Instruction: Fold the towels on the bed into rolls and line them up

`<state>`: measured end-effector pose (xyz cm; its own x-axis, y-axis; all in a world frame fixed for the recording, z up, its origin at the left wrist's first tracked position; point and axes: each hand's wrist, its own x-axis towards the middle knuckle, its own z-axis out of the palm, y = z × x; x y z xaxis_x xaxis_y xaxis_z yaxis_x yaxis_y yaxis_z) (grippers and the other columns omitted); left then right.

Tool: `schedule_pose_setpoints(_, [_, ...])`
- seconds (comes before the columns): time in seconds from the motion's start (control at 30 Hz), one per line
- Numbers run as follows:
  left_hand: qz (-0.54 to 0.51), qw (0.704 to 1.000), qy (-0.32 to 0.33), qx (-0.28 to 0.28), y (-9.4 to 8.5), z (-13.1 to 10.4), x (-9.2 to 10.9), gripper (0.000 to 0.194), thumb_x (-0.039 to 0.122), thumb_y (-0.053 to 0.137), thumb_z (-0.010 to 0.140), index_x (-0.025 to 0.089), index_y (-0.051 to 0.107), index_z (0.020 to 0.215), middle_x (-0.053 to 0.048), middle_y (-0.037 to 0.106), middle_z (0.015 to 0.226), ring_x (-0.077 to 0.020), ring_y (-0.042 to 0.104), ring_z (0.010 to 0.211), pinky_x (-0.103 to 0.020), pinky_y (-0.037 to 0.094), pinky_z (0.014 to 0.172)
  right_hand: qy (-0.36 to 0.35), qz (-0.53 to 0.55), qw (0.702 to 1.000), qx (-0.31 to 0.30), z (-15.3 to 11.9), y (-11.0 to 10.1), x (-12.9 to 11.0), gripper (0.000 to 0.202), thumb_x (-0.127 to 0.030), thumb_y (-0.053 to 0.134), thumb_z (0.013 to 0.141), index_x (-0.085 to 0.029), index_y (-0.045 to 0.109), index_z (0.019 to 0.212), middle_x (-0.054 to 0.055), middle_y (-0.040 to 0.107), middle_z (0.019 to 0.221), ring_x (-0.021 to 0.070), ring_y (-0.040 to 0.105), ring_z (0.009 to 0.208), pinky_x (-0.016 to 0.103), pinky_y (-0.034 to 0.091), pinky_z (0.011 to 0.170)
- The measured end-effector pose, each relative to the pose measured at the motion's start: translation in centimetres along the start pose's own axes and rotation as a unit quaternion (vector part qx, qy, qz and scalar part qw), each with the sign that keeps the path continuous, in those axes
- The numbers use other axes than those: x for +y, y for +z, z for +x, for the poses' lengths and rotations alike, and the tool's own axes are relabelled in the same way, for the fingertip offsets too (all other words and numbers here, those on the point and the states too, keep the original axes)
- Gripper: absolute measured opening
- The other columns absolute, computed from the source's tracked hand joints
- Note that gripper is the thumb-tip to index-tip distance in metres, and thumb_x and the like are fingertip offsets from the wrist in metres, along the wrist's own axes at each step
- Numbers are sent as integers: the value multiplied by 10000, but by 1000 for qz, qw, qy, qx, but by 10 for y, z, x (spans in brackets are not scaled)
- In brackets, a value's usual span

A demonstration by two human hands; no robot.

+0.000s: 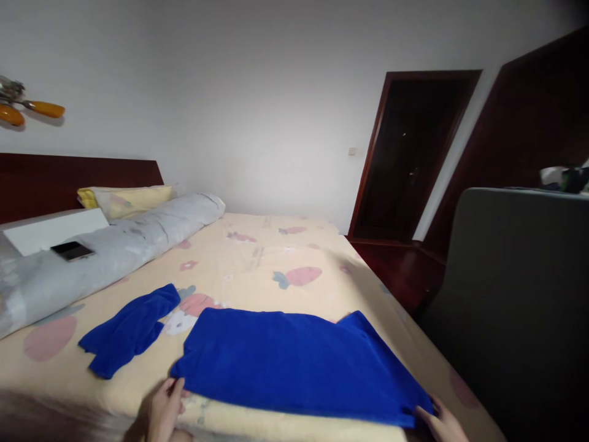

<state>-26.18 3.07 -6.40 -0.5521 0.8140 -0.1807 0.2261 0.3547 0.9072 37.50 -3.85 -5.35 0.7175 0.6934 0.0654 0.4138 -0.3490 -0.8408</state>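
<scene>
The left hand (166,406) at seven o'clock and right hand (440,422) at five pinch the blue cloth (294,362). Pull evenly outward.

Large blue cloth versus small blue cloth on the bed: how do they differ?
The large blue cloth is spread mostly flat, while the small blue cloth lies crumpled. The left hand and right hand hold the large cloth's near corners; neither touches the small one. Both are blue and lie on the patterned bed.
</scene>
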Motion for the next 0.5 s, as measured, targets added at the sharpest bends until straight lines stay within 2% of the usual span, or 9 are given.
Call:
schedule_pose_setpoints(0.1, [118,987,53,97,-8,0,5,168,430,567,671,264,545,687,-47,669,655,-293,633,659,-370,482,625,-8,-55,998,-8,14,-13,7,377,-446,594,415,-260,606,743,160,705,852,406,654,959,488,513,836])
schedule_pose_setpoints(0.17, [128,971,118,164,-4,4,19,172,412,555,703,260,552,784,-64,681,782,-296,638,777,-374,490,722,-42,-102,994,26,24,-13,-5,401,-486,590,447,-245,615,767,195,690,914,436,621,1022,529,486,868])
schedule_pose_setpoints(0.2, [122,964,157,176,0,8,30,160,388,540,723,254,550,810,-74,679,842,-289,634,833,-368,488,777,-68,-107,991,35,30,-10,-16,424,-506,574,479,-233,628,799,204,684,957,436,611,1042,539,474,883])
schedule_pose_setpoints(0.27, [120,957,214,155,14,22,56,104,324,512,750,245,551,804,-92,665,937,-276,610,957,-353,456,894,-117,-64,991,15,42,4,-44,464,-516,535,549,-214,652,881,186,681,1049,394,612,1063,513,465,917])
schedule_pose_setpoints(0.3, [127,958,218,135,22,31,69,77,295,504,756,241,554,779,-98,659,962,-276,592,1014,-355,432,940,-125,-25,992,-8,49,15,-60,471,-505,524,573,-210,660,915,164,683,1086,359,617,1071,476,466,933])
schedule_pose_setpoints(0.4, [149,968,183,88,45,61,100,85,236,503,747,231,557,681,-106,657,942,-309,537,1132,-415,381,999,-101,53,992,-46,69,51,-98,483,-466,515,618,-185,666,981,125,697,1094,279,627,1076,377,481,927])
schedule_pose_setpoints(0.5, [146,974,161,57,60,84,112,117,196,527,699,221,549,586,-101,675,846,-327,569,1087,-434,392,970,-71,41,996,-34,86,81,-113,466,-432,551,607,-152,674,959,116,722,919,274,665,944,379,509,846])
